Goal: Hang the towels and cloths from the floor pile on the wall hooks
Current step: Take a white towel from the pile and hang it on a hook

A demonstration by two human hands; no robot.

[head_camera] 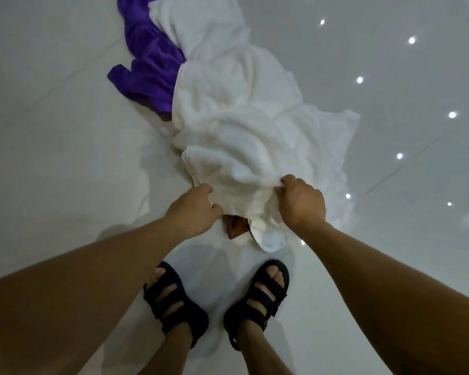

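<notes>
A large white towel lies crumpled along the glossy floor, stretching away from me. My left hand pinches its near edge on the left. The same edge is gripped on the right by my right hand, fingers closed over a fold. A purple towel lies beside and partly under the white one, on its far left side. A small brown cloth peeks out from under the white towel between my hands. No wall hooks are in view.
My two feet in dark strapped sandals stand just short of the pile. The pale tiled floor reflects ceiling spotlights on the right and spreads out bare to the left and right of the towels.
</notes>
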